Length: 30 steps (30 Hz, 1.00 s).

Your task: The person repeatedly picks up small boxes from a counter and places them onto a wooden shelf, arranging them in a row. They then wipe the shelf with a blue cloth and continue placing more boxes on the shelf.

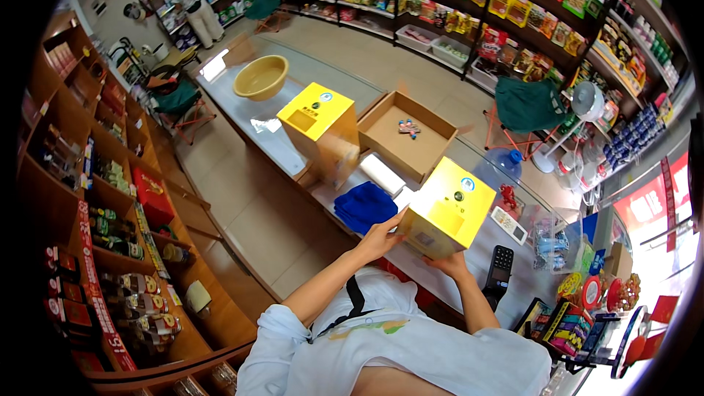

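Between my two hands is a yellow box, tilted a little over the near part of the counter. My left hand grips its left side, and my right hand holds the lower front edge, with part of its fingers hidden beneath. A second yellow box of the same look stands upright on the glass counter. Just beyond my left hand lies a folded blue cloth. A white pack rests behind the cloth, beside a shallow open cardboard box with small wrapped items in it.
A yellow basin sits at the counter's far end. To the right are a white remote control, a black card terminal and a clear plastic bin. Folding chairs and stocked shelves surround the counter. Another person stands by the far shelves.
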### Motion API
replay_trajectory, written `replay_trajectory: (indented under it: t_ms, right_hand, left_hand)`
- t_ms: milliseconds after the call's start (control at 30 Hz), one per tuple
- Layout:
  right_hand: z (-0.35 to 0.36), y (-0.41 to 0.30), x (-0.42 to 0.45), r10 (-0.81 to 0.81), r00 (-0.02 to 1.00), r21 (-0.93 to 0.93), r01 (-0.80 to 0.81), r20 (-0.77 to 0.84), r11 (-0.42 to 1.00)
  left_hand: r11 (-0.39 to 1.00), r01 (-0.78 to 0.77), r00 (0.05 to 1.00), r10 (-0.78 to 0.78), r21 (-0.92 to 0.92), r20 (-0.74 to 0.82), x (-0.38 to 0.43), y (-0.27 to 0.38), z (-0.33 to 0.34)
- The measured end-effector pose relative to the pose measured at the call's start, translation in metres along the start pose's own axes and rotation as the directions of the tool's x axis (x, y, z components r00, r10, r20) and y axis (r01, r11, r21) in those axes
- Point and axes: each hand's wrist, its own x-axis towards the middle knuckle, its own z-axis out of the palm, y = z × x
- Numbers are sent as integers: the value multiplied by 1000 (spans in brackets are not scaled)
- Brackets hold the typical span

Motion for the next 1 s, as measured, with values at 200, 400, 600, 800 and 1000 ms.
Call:
replay_trajectory:
  t_ms: [200,400,600,800,1000]
  right_hand:
    - [-8,-2,-2,112,994,182,-110,3,977]
    - [15,-34,-22,132,955,165,-90,-264,982]
    - [78,-100,-58,594,795,741,-473,124,477]
    - [87,-234,25,-155,966,818,-86,209,568]
    - [99,-419,86,-732,677,972,209,-68,103]
  left_hand:
    - [999,1,999,-2,-34,-52,10,-1,16]
    - [999,30,998,-32,-40,-59,7,0,22]
    - [999,25,997,-22,48,-70,-17,32,3]
    - [988,-150,904,121,-39,-410,-78,88,-95]
    - [914,-226,396,403,338,-825,-242,218,-166]
